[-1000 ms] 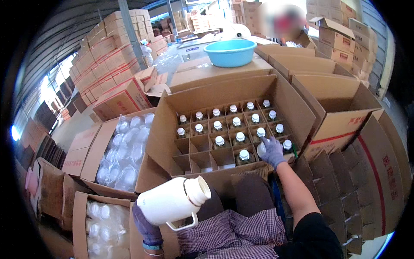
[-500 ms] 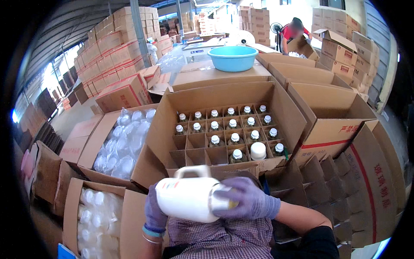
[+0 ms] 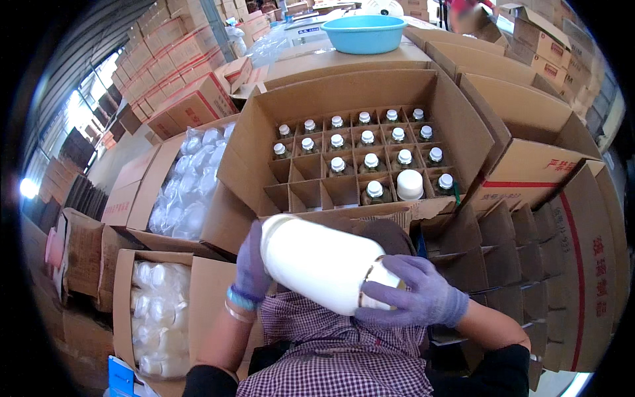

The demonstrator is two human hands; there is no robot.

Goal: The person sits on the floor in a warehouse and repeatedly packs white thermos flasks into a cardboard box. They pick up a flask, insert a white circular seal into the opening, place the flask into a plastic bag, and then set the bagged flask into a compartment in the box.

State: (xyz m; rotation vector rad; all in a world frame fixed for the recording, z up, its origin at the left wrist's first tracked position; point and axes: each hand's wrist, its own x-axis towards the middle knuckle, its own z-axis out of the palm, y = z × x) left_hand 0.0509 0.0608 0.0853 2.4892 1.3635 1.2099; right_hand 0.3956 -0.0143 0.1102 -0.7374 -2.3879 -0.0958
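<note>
Above my lap I hold a white thermos-like jug (image 3: 321, 261) lying tilted, its narrower end low and to the right. My left hand (image 3: 253, 268), in a purple-grey glove, is closed around its broad left end. Gloved fingers of my right hand (image 3: 417, 291) wrap the narrower end, where a dark broken ring shows. The jug's handle is out of sight. Just beyond stands an open carton (image 3: 357, 83) with cardboard dividers. Several glass bottles with silver-white caps (image 3: 367, 137) fill many cells; one front cell has a bigger white cap (image 3: 410, 184). Cells at the front left hold no bottles.
On my left are two cartons of plastic-wrapped clear items, a larger one (image 3: 185, 185) and a nearer one (image 3: 159, 317). An open divided carton (image 3: 529, 264) stands on my right. A blue basin (image 3: 365, 36) sits behind. Another person (image 3: 463, 13) works at the far right.
The jug has turned, so its handle no longer shows and it lies closer and more tilted. Both hands moved with it. My view has dipped downward.
</note>
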